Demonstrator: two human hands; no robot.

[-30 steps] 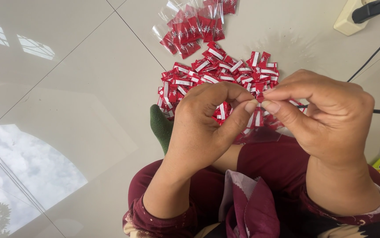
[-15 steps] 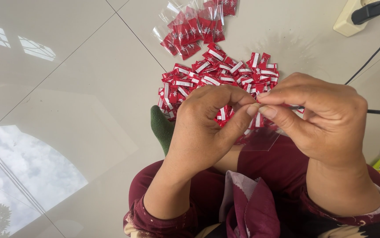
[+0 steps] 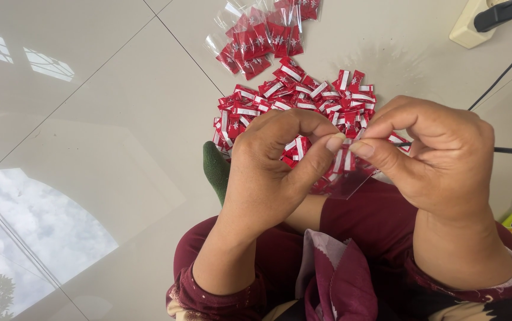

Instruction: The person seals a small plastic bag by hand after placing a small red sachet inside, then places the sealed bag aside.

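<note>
Red and white wrapped candies [image 3: 303, 113] sit in a loose heap on the glossy white tile floor [image 3: 89, 119], right in front of the person's knees. Both hands are up over the heap: the left hand [image 3: 273, 172] has one small candy [image 3: 297, 147] curled inside its fingers, and the right hand [image 3: 440, 160] meets it thumb to thumb, both pinching the top edge of a thin clear plastic bag [image 3: 351, 178] that hangs down between them. Further out lies a bunch of filled clear packets [image 3: 265, 35] with red candies inside. Green sock [image 3: 215, 169] pokes out just left of the left wrist.
</note>
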